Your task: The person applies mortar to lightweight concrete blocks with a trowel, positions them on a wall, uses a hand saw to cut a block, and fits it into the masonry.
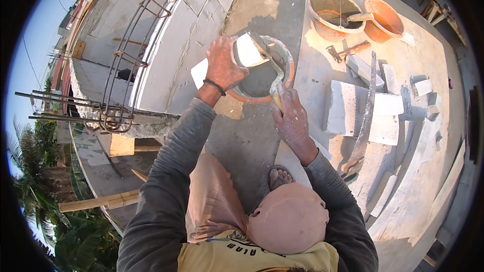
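Observation:
My left hand [222, 63] grips a white lightweight concrete block [250, 50] over the rim of an orange bucket [290, 60]. Another white face [200, 74] shows on the far side of that hand; I cannot tell whether it is the same block. My right hand [293, 121] is closed round the handle of a trowel [278, 76]. Its bent metal neck runs up across the bucket, and the blade lies against the right end of the block. Grey mortar [259, 79] fills part of the bucket.
To the left rises a white block wall [189, 30] with a rebar cage [126, 65] beside it. On the board at right are two orange buckets [322, 32], a hammer [353, 50], a long handsaw [364, 126] and several cut blocks [343, 108]. Planks [108, 200] jut out at lower left.

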